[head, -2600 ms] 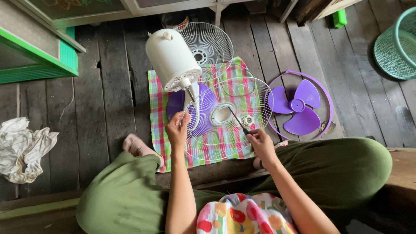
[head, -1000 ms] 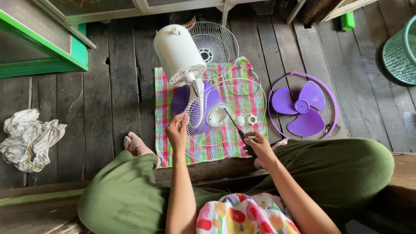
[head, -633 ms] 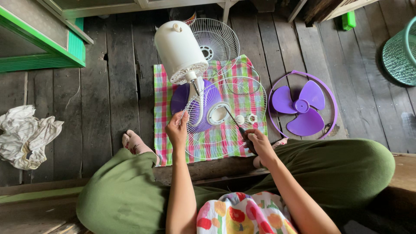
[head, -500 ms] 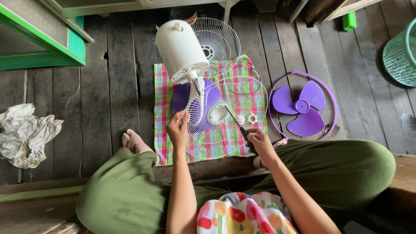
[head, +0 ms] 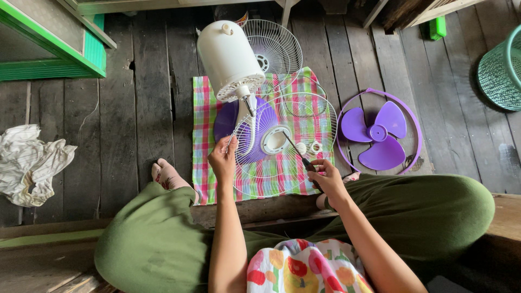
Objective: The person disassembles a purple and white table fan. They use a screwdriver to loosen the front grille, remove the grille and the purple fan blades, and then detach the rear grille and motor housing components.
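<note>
A crumpled white cloth (head: 32, 163) lies left; a teal mesh basket (head: 499, 70) stands far right.

**One head-worn camera looks straight down over a seated worker's lap**

The single view faces steeply down from the wearer's head, close above both forearms. The left hand (head: 222, 160) sits near centre, the right hand (head: 325, 178) toward 4 o'clock, the checked cloth (head: 203, 135) beyond at 12. No second view shares the scene.

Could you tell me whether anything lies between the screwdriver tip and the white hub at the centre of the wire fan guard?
Nothing visible does. The right hand holds the screwdriver, whose tip reaches the hub of the wire guard. The left hand grips the guard's rim, off to the side.
</note>
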